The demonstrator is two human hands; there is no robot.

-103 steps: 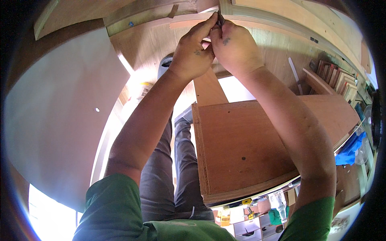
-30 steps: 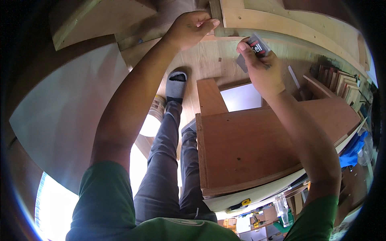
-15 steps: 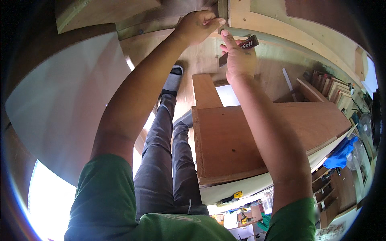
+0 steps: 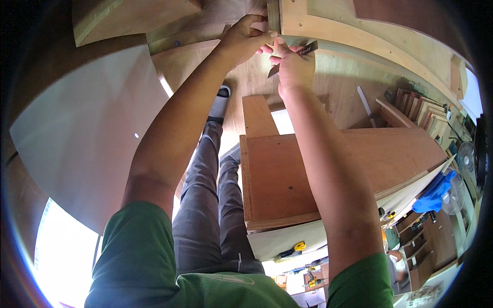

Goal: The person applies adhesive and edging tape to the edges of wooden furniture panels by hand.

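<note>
My left hand (image 4: 245, 43) is up beside the end of a narrow wooden post (image 4: 273, 18). Its thumb and fingers are drawn together in a pinch; anything between them is too small to make out. My right hand (image 4: 297, 68) meets it, thumb tip touching or nearly touching the left fingertips. A dark, flat strip (image 4: 309, 48) with light lettering lies across my right palm, held by the curled fingers. Its pointed lower end (image 4: 273, 71) sticks out beyond the fingers.
A curved pale wooden frame (image 4: 349, 35) runs along the upper right. Below my right forearm stands a large brown wooden box (image 4: 277, 174). A broad white curved panel (image 4: 77, 133) fills the left. Wood offcuts (image 4: 423, 110) and a yellow-and-black tool (image 4: 298, 247) lie to the right.
My hands have come together, the right one shifting slightly left with the dark strip. My left fingers have spread a little from their tighter curl, and the view has shifted slightly.
</note>
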